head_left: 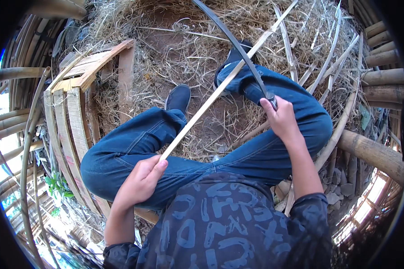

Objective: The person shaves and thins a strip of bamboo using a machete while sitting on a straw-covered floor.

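My left hand [144, 175] is closed round the near end of a long, pale bamboo strip [204, 106]. The strip slants away to the upper right, past my knees. In my right hand [281, 117] is the dark handle of a machete [231, 36], whose long, slightly curved blade points up and to the left. The blade crosses the strip near my right shin; whether the two touch, I cannot tell. My fingers wrap the handle, and the thumb lies along its top.
A slatted wooden crate [72, 130] stands to my left. Bamboo shavings [184, 58] cover the ground ahead, with several split strips [332, 58] at the upper right. A thick bamboo pole [372, 154] juts in from the right. Bamboo poles [22, 74] line the left side.
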Demonstrator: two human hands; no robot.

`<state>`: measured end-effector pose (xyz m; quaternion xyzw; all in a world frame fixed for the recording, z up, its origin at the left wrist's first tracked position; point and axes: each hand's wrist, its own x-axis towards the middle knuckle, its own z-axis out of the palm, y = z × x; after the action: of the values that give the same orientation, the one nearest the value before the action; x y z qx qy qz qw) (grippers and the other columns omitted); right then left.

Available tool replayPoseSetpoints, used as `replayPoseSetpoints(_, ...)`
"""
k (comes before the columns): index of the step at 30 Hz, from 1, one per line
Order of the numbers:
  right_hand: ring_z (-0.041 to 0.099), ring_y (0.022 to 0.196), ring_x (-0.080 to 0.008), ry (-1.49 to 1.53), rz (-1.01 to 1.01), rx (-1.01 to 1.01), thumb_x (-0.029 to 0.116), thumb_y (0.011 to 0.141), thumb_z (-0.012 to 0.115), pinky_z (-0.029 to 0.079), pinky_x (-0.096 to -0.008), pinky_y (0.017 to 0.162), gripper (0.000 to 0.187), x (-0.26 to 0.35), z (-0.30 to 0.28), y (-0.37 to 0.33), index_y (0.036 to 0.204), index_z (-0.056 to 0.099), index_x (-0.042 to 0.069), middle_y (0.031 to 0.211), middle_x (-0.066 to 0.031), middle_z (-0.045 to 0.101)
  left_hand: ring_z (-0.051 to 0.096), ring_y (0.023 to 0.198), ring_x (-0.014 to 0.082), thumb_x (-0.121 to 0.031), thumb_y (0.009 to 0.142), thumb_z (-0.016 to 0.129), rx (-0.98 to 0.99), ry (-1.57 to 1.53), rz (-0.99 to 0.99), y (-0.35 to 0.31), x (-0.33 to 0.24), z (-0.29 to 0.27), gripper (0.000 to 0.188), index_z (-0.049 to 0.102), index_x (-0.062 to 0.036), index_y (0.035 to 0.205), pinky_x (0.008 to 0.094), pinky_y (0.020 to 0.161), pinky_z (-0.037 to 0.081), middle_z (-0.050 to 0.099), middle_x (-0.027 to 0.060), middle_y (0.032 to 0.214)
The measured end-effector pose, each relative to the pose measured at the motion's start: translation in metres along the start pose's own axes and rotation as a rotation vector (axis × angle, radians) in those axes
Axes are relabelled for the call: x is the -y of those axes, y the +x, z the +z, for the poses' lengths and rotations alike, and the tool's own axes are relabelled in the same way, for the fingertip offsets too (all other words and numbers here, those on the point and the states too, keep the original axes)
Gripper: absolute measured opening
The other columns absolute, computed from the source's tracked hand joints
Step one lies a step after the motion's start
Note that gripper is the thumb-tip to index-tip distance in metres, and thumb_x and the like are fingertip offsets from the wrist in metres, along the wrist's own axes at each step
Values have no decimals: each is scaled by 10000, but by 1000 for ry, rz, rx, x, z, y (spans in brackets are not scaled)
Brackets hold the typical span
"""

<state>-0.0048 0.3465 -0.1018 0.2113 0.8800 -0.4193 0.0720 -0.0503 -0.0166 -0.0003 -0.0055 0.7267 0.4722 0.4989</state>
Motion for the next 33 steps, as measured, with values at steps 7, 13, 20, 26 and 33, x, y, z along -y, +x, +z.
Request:
replayPoseSetpoints(7,681,671,-402,-31,-212,191,596,857,661,539,-487,619,597,55,56,-34,751,605,11,638,-219,641,288,517,32,-282,1075,400,-29,61,10,7,5,-2,335,439,-86,807,223,451,253,333,-76,613)
replayPoseSetpoints(13,654,679,-409,-179,-331,190,586,833,684,511,-477,599,571,49,38,-13,793,604,22,633,-191,617,382,612,122,-249,1066,413,-69,104,-33,3,2,-3,380,459,2,784,318,572,362,417,20,626)
replayPoseSetpoints(20,577,551,-333,-113,-34,-37,508,925,630,444,-436,535,549,-5,-6,30,751,604,-12,594,-173,582,340,585,77,-245,1074,388,-9,75,-51,-9,6,-16,372,447,-42,769,275,533,326,377,-40,623)
replayPoseSetpoints(26,633,557,-346,125,24,76,557,892,651,473,-448,540,565,32,37,5,812,666,-2,609,-179,629,260,493,40,-310,1083,368,23,-73,-58,1,0,-11,335,446,-88,843,229,431,229,315,-73,601)
replayPoseSetpoints(33,677,664,-416,-84,-355,135,650,843,634,548,-489,618,631,50,67,-12,764,614,25,656,-216,655,360,602,91,-255,1068,396,-99,129,-25,-17,-4,13,319,459,-33,849,288,553,343,366,-18,634)
